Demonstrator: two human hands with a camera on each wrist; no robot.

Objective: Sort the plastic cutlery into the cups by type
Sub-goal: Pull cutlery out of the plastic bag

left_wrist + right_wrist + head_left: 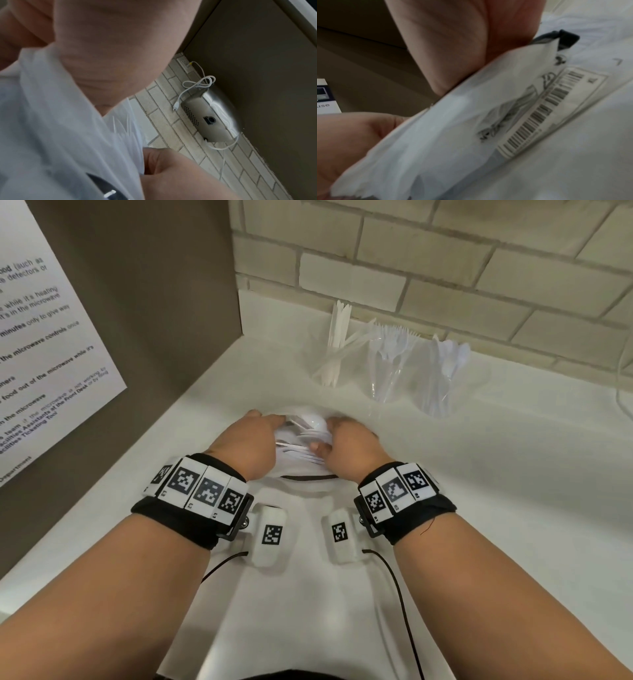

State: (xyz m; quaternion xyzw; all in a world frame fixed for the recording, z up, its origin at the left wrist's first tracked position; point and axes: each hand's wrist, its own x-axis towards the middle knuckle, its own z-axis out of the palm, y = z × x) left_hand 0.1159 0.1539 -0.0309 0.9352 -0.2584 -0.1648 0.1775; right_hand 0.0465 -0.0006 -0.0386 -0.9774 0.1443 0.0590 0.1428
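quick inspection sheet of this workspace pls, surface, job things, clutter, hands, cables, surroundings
surface: white counter
job's things: three clear cups, knives, forks, spoons; open white bag of mixed cutlery
clutter: nothing seen
grippers: left hand and right hand hold the bag's mouth apart
cables: black wrist leads; white cord at wall outlet
surroundings: brick wall, brown panel, printed notice

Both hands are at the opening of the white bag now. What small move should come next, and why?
Probably the right hand should pinch one spoon from the top of the loose cutlery and lift it out. Both hands hold the white bag open, the left hand on its other edge, and spoons and forks lie mixed inside. The three cups behind already hold sorted pieces.
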